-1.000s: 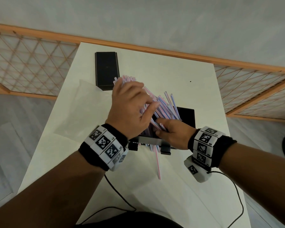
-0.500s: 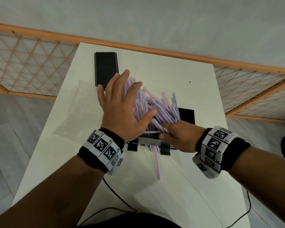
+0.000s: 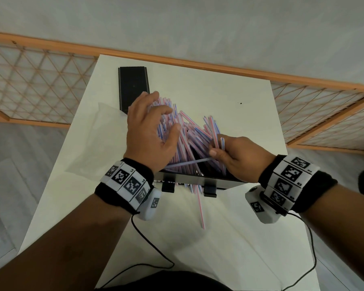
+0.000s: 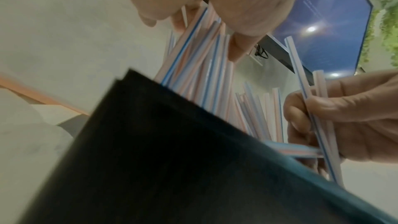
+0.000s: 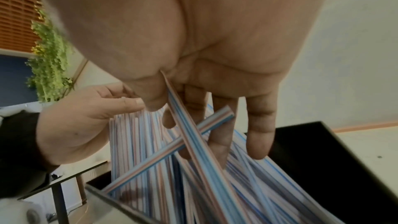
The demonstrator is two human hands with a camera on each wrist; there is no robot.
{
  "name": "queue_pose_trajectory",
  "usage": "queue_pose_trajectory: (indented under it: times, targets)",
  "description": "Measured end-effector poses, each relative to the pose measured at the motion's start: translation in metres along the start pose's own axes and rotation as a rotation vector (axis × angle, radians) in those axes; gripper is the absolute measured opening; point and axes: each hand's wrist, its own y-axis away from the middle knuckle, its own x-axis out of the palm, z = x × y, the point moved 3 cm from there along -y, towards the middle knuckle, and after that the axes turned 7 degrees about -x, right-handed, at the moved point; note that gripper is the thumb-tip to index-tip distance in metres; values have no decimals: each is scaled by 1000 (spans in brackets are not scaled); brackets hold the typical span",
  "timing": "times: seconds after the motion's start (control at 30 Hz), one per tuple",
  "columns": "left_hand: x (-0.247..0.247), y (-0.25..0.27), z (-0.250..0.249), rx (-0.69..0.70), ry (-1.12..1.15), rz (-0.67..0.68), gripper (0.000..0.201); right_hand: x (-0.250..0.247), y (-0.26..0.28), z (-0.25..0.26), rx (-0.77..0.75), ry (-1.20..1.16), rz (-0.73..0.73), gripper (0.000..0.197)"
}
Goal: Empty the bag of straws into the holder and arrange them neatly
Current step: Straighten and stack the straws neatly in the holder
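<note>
Pink-and-blue striped straws (image 3: 190,141) stand fanned out in a black holder (image 3: 198,179) in the middle of the white table. My left hand (image 3: 166,115) curls over the left side of the bundle, fingers behind and thumb in front; the left wrist view shows the left hand (image 4: 215,23) wrapped round the straw tops. My right hand (image 3: 216,148) pinches a few straws at the bundle's right side; the right hand (image 4: 308,108) has its fingers curled round them. One straw (image 3: 200,208) lies on the table in front of the holder.
A crumpled clear plastic bag (image 3: 93,141) lies left of the holder. A flat black lid (image 3: 133,89) lies at the table's far left. Wrist cables trail over the near table edge (image 3: 151,255). Wooden lattice railings flank the table.
My left hand went from lying flat on the bundle to curling round it. My right hand rose from the holder's front edge and now pinches a few straws on the right.
</note>
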Motion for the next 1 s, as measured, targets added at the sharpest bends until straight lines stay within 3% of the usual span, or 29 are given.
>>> queue_pose_trajectory:
  times: [0.13,0.27,0.4,0.5,0.6,0.73,0.83,0.93,1.0]
  targets:
    - [0,-6,2,20,-51,38,23,7,-7,7,5,111,171,28]
    - [-6,-9,-4,71,-79,48,12,21,-8,5,103,244,324,42]
    - [-12,-14,-11,42,-124,130,24,18,-9,9,64,230,260,44]
    - [-11,-16,-10,15,-294,223,35,5,-8,19,19,165,141,42]
    - [-9,-18,-12,56,-364,248,28,-1,-9,29,-9,113,99,33]
    - [-7,-22,-15,35,-310,220,17,21,-22,38,-25,191,225,21]
    - [-10,-22,-14,-59,-144,144,19,38,-25,32,28,203,314,26]
    - [-23,-18,-13,-175,90,-30,38,37,-21,24,100,229,249,37]
    - [-27,-10,-16,-209,134,-57,64,30,-14,21,118,200,149,43]
